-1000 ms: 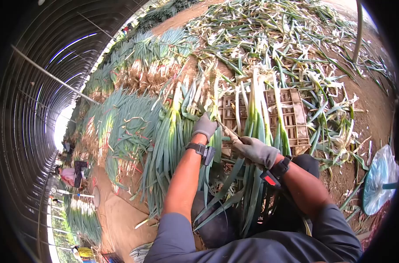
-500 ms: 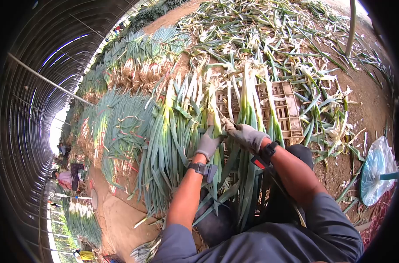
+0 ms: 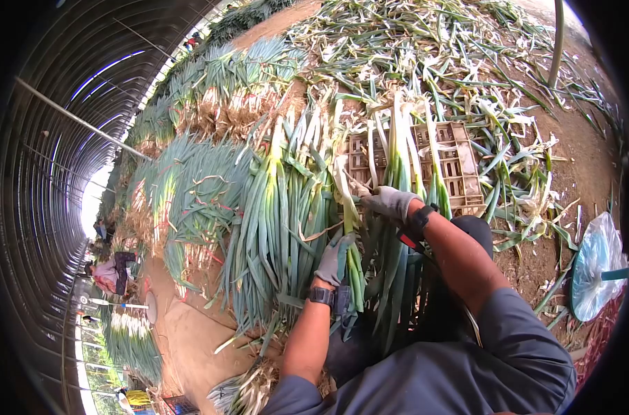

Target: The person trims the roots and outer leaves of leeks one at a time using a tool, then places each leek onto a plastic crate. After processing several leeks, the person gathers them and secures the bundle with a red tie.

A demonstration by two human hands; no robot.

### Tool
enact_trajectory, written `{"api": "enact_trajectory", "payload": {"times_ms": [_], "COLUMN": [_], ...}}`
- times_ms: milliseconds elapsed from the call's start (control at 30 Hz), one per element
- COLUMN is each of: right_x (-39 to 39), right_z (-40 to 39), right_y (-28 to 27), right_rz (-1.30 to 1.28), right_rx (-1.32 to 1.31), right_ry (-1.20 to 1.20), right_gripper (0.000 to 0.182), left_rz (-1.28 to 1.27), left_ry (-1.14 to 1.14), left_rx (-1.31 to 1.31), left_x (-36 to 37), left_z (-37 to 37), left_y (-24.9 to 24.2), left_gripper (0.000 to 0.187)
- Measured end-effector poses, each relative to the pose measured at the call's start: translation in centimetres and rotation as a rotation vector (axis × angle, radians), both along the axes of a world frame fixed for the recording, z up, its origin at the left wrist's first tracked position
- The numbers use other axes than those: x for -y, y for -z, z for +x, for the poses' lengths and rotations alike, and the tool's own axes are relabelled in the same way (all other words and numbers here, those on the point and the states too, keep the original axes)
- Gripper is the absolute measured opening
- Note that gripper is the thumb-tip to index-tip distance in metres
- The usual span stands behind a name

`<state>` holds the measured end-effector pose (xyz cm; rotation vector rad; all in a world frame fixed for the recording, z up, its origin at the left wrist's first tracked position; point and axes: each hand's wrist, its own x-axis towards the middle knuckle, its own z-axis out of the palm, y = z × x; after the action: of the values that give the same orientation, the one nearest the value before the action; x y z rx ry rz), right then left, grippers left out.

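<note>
Left fingers (image 3: 340, 242) hold 1 leek (image 3: 349, 207) by its leaves (image 3: 355, 277) — pale stalk (image 3: 340, 176) beyond.

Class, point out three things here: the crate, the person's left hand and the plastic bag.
Crate (image 3: 469, 166): head view, on its right-side rim.
Left hand (image 3: 329, 263): head view, on the glove's back.
Plastic bag (image 3: 589, 266): head view, near its middle.

Gloves (image 3: 394, 203), grey, covering the fingers of left hand (image 3: 330, 263) and right hand (image 3: 390, 201). Behind the fingers, at each wrist: black left band (image 3: 321, 295) with boxy dark unit (image 3: 342, 300); black right band (image 3: 421, 218), red-marked. Farther back: short-sleeved dark grey shirt (image 3: 425, 377).
</note>
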<state>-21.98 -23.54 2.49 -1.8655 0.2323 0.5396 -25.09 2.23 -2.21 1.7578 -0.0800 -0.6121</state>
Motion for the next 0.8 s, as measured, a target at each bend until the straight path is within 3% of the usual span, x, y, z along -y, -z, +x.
{"api": "enact_trajectory", "payload": {"times_ms": [33, 167, 300, 400, 533, 567, 600, 633, 667, 733, 767, 800], "right_x": [-0.1, -0.5, -0.2, 1.1, 4.9, 5.7, 6.1, 6.8, 7.5, 8.8, 9.0, 9.3], "right_z": [-0.1, -0.5, -1.3, -3.4, -5.4, -5.8, -5.6, -6.0, -4.9, -3.5, -4.2, -4.0], "right_y": [-0.1, -1.2, -1.4, -3.3, -3.5, -4.0, -2.6, -4.7, -3.3, -0.9, -2.5, -1.8], "right_rz": [-0.016, 0.015, 0.159, 0.259, 0.403, 0.428, 0.586, 0.522, 0.530, 0.615, 0.623, 0.699], "right_rx": [0.007, -0.027, 0.046, 0.089, 0.031, 0.018, 0.065, 0.075, 0.070, 0.121, 0.174, 0.209], "right_ry": [-0.004, -0.002, 0.068, 0.162, 0.061, 0.034, 0.113, 0.205, 0.349, 0.561, 0.625, 0.631], "right_gripper": [0.058, 0.060, 0.053, 0.049, 0.049, 0.050, 0.050, 0.053, 0.053, 0.048, 0.042, 0.042], "left_rz": [-0.024, -0.048, -0.144, -0.235, -0.009, 0.014, -0.011, -0.036, -0.061, -0.282, -0.370, -0.248], "left_ry": [-0.036, -0.054, -0.112, -0.078, 0.142, 0.220, 0.240, 0.259, 0.278, 0.165, 0.147, 0.148], "left_rx": [-0.116, -0.032, -0.144, 0.019, 0.362, 0.549, 0.535, 0.521, 0.505, 0.155, 0.197, 0.300], "left_x": [0.1, -0.6, -1.3, -0.3, 4.2, 5.5, 7.4, 9.3, 11.2, 14.9, 16.4, 17.7], "left_z": [-0.6, -1.3, 0.3, 2.7, 7.7, 8.9, 9.0, 9.2, 9.3, 10.0, 11.3, 11.3], "left_y": [-0.9, 0.6, 0.8, -0.1, -6.7, -8.2, -10.7, -13.2, -15.7, -16.2, -14.0, -13.2], "left_gripper": [0.043, 0.043, 0.030, 0.034, 0.045, 0.043, 0.043, 0.042, 0.042, 0.046, 0.050, 0.055]}}
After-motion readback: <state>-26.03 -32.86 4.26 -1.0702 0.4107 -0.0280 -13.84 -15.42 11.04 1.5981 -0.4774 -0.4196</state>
